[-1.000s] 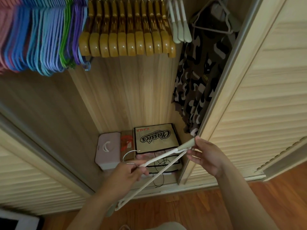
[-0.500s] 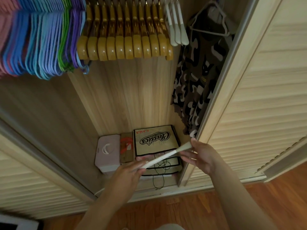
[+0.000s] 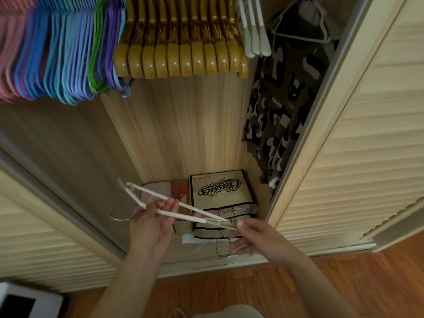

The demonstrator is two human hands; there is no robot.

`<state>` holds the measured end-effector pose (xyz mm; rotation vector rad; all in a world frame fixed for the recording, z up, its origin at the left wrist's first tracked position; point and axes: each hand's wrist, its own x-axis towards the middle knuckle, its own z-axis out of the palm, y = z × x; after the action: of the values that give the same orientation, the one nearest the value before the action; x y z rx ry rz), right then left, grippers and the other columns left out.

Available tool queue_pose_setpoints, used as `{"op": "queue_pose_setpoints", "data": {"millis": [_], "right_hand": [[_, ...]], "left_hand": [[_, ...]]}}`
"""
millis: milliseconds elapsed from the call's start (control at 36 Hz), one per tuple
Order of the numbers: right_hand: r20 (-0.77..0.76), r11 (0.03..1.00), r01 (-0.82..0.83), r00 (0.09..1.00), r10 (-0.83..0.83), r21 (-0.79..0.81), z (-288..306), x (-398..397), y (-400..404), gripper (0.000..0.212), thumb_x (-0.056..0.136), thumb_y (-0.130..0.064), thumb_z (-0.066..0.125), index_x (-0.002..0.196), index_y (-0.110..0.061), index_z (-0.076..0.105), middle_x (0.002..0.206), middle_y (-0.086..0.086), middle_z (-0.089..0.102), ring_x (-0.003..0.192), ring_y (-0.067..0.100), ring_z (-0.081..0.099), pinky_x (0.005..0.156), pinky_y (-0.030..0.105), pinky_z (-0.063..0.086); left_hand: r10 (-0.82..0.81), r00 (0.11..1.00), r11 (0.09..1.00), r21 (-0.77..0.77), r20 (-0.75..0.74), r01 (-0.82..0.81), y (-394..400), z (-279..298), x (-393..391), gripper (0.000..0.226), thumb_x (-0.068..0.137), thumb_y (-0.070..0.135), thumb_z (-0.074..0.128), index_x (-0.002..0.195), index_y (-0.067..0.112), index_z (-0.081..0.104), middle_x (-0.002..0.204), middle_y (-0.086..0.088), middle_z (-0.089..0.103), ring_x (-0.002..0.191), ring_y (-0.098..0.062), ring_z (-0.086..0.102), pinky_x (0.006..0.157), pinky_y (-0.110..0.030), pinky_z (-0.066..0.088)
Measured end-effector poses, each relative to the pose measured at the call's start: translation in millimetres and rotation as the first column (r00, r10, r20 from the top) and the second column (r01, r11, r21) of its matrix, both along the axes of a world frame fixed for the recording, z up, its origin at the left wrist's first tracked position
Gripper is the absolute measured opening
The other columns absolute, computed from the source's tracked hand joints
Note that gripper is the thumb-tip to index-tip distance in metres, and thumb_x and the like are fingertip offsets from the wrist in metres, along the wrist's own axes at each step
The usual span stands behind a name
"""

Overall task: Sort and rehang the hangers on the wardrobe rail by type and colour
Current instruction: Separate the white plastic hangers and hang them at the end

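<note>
I hold a white hanger flat in front of the open wardrobe, its metal hook pointing left. My left hand grips it near the hook and neck. My right hand pinches its right end. On the rail above hang pink, blue, green and purple thin hangers at left, a row of wooden hangers in the middle, and three white hangers to their right.
A camouflage garment hangs on a grey hanger at the far right of the rail. On the wardrobe floor lie a "Classics" bag, a small carton and a pale box. Louvred sliding doors flank the opening.
The white hanger has swung round: its left end and hook rose and moved left, its right end dropped lower. Both hands shifted with it and my view tilted slightly.
</note>
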<state>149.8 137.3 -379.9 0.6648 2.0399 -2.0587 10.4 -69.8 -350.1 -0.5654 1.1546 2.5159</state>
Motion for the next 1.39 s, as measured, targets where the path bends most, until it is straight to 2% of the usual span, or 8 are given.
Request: {"op": "queue_pose_setpoints", "data": {"millis": [139, 278, 417, 833, 972, 1083, 1250, 1389], "right_hand": [[-0.137, 0.995, 0.095, 0.986, -0.091, 0.020, -11, -3, -4, 0.022, 0.099, -0.020, 0.061, 0.118, -0.009, 0.060, 0.095, 0.022, 0.072, 0.077, 0.031, 0.073, 0.068, 0.035, 0.061], [-0.196, 0.943, 0.111, 0.979, -0.050, 0.313, -21, -5, -6, 0.008, 0.099, -0.017, 0.061, 0.097, -0.014, 0.069, 0.077, 0.007, 0.073, 0.066, 0.017, 0.072, 0.062, 0.024, 0.057], [-0.150, 0.976, 0.110, 0.985, -0.083, 0.187, -20, -6, -9, 0.032, 0.105, -0.020, 0.051, 0.077, -0.008, 0.062, 0.063, 0.005, 0.068, 0.048, 0.015, 0.059, 0.048, 0.025, 0.047], [-0.196, 0.959, 0.111, 0.979, -0.060, 0.260, -27, -3, 6, 0.014, 0.100, -0.026, 0.061, 0.093, -0.016, 0.067, 0.075, 0.002, 0.064, 0.062, 0.017, 0.061, 0.057, 0.031, 0.054], [-0.241, 0.767, -0.029, 0.941, 0.237, 0.641, -11, -7, 1, 0.044, 0.087, -0.044, 0.073, 0.110, -0.075, 0.051, 0.106, -0.035, 0.052, 0.096, -0.005, 0.054, 0.085, 0.014, 0.045], [-0.360, 0.587, 0.099, 0.866, 0.347, 0.803, -4, -11, -10, 0.042, 0.092, -0.026, 0.073, 0.127, -0.047, 0.062, 0.107, -0.044, 0.059, 0.100, -0.015, 0.055, 0.090, 0.011, 0.044], [-0.450, 0.484, 0.341, 0.884, 0.126, 0.806, 12, 0, 1, 0.033, 0.092, -0.021, 0.073, 0.122, -0.034, 0.070, 0.088, -0.018, 0.071, 0.072, -0.002, 0.064, 0.064, 0.021, 0.055], [-0.447, 0.349, 0.473, 0.881, -0.159, 0.809, 42, 2, 33, 0.029, 0.086, -0.016, 0.077, 0.112, -0.029, 0.076, 0.091, -0.008, 0.076, 0.075, 0.013, 0.070, 0.063, 0.028, 0.055]], "left_hand": [[0.049, 0.997, 0.999, -0.012, 0.064, -0.048, 0, -4, 2, 0.022, 0.110, 0.013, 0.043, 0.094, 0.005, 0.055, 0.070, -0.004, 0.061, 0.075, -0.018, 0.072, 0.085, -0.045, 0.060], [0.034, 0.997, 0.999, -0.023, 0.074, -0.032, 5, -5, 4, 0.019, 0.110, 0.012, 0.044, 0.096, 0.005, 0.055, 0.068, -0.004, 0.060, 0.068, -0.016, 0.071, 0.084, -0.046, 0.059], [0.014, 0.998, 0.999, -0.030, 0.059, -0.012, 6, -6, 5, 0.020, 0.109, 0.010, 0.044, 0.093, 0.006, 0.055, 0.061, -0.002, 0.058, 0.069, -0.016, 0.070, 0.086, -0.045, 0.058], [0.020, 0.991, 1.000, -0.017, 0.129, -0.018, 14, -2, 11, 0.026, 0.110, 0.012, 0.041, 0.091, 0.002, 0.056, 0.081, -0.013, 0.069, 0.078, -0.021, 0.077, 0.096, -0.048, 0.055], [-0.041, 0.980, 0.999, -0.004, 0.194, 0.042, 27, -8, 9, 0.016, 0.108, 0.012, 0.048, 0.108, -0.001, 0.057, 0.108, -0.019, 0.066, 0.095, -0.026, 0.075, 0.084, -0.047, 0.060], [-0.131, 0.970, 0.991, 0.037, 0.205, 0.126, 47, 0, 9, 0.021, 0.106, 0.011, 0.052, 0.123, 0.000, 0.056, 0.122, -0.022, 0.063, 0.107, -0.032, 0.070, 0.084, -0.046, 0.060], [-0.493, 0.866, 0.819, -0.289, 0.085, 0.495, 56, 28, 8, 0.021, 0.098, 0.006, 0.063, 0.119, 0.009, 0.060, 0.123, -0.018, 0.065, 0.115, -0.032, 0.065, 0.101, -0.046, 0.055], [-0.646, 0.735, 0.604, -0.727, -0.205, 0.328, 58, 90, -8, 0.029, 0.101, 0.010, 0.058, 0.123, 0.028, 0.061, 0.119, 0.007, 0.065, 0.112, -0.013, 0.064, 0.105, -0.039, 0.052]]}}
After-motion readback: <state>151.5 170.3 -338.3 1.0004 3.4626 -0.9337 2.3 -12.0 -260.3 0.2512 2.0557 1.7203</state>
